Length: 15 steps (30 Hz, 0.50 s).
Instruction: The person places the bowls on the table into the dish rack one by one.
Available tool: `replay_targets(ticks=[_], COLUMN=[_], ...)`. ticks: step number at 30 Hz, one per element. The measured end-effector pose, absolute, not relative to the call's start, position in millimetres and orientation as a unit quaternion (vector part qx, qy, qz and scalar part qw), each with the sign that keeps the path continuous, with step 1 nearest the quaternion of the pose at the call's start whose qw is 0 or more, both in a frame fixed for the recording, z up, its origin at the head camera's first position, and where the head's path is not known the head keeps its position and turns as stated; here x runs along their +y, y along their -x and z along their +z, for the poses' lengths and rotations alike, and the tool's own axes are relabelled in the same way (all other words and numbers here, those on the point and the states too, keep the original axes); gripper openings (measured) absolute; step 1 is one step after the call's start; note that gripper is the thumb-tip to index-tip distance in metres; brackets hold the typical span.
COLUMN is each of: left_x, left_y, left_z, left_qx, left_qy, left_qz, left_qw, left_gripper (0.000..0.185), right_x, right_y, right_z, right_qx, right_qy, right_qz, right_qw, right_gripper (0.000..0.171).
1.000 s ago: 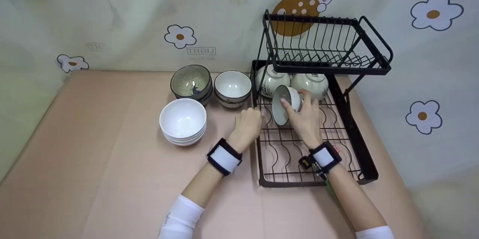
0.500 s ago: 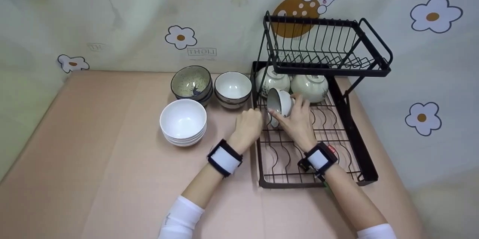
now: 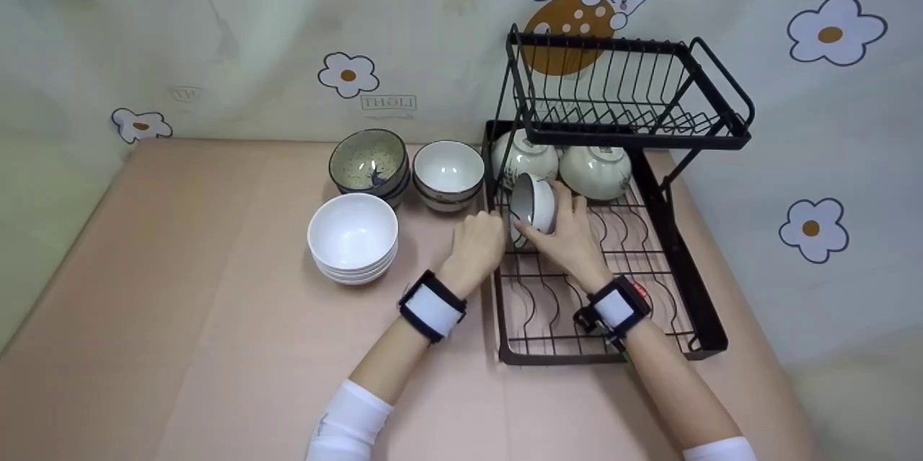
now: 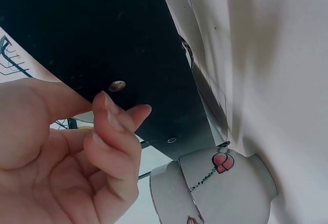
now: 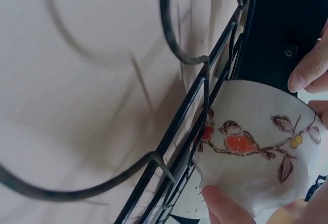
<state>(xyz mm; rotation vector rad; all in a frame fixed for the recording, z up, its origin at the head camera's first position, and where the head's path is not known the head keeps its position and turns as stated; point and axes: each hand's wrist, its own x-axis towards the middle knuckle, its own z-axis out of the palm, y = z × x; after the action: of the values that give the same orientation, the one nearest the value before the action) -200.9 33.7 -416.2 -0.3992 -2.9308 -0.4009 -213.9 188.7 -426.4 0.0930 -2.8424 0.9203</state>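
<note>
Grasped by the right hand, a small bowl with a bird painted on its outer wall stands on edge over the lower tier of the black dish rack; thumb and fingers curl round its body, the thumb tip lying near the rim in the right wrist view. The mouth of the bowl faces away from the palm, toward the rack's left wall. Directly behind the grip sit two pale bowls, upturned side by side under the upper tier; the held bowl is just in front of the left one of the pair, and whether they touch cannot be told.

Compared with the view a second ago, the bowl has travelled back and to the left, from the open middle of the wire floor to a place close against the rack's left wall, and it has turned more steeply onto its rim. Judged from this, the placing is in its last phase: the bowl is near a resting place among the wires but remains held, so no release has occurred.

On the far side of the bowl from the grip, the left hand rests at the rack's left edge with fingers loosely curled, holding nothing; its fingertips lie against the black frame. Farther out beyond that hand, on the table, stand a stack of white bowls, a speckled dark bowl and a white bowl with a dark rim.
</note>
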Motion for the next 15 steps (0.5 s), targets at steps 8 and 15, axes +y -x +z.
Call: replay_targets(ticks=[8, 15], left_x=[22.7, 7.5], left_y=[205.1, 224.3], left_z=[-410.7, -413.6], left_qx=[-0.973, -0.931], left_qy=[0.12, 0.113], left_qz=[-0.157, -0.139], left_qw=[0.116, 0.317], left_gripper=[0.026, 0.026], right_x=[194.6, 200.9], right_y=[211.6, 207.4], right_z=[-418.7, -407.0], right_qx=[-0.951, -0.922], right_qy=[-0.044, -0.052], right_qz=[0.295, 0.298], right_qw=[0.086, 0.241], right_gripper=[0.068, 0.039])
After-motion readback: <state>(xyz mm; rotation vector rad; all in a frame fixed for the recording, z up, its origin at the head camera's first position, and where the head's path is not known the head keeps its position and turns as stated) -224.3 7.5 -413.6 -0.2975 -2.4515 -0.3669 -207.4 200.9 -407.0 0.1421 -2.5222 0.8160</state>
